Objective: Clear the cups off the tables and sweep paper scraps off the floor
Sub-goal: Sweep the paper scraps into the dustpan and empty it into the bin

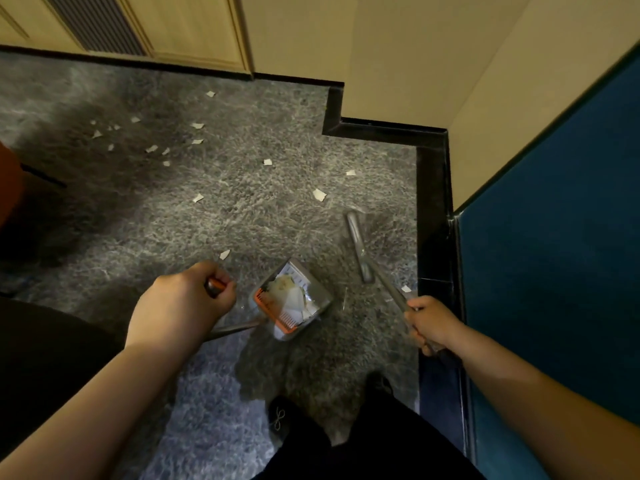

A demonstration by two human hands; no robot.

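My left hand [183,299] grips the orange-tipped handle of a grey dustpan [320,292], which rests on the grey floor and holds crumpled white paper beside an orange comb edge. My right hand [431,323] grips the grey handle of a broom [358,237], whose blurred head lies on the floor just right of the dustpan. Several white paper scraps [318,194] lie scattered on the floor beyond, most of them to the far left. One scrap [225,253] lies close to my left hand. No cups are in view.
A black skirting [433,188] runs along the cream wall, stepping in at a corner. A dark blue panel [554,254] stands close on the right. A dark red-brown piece of furniture [8,181] is at the left edge. My black shoes [280,417] are below.
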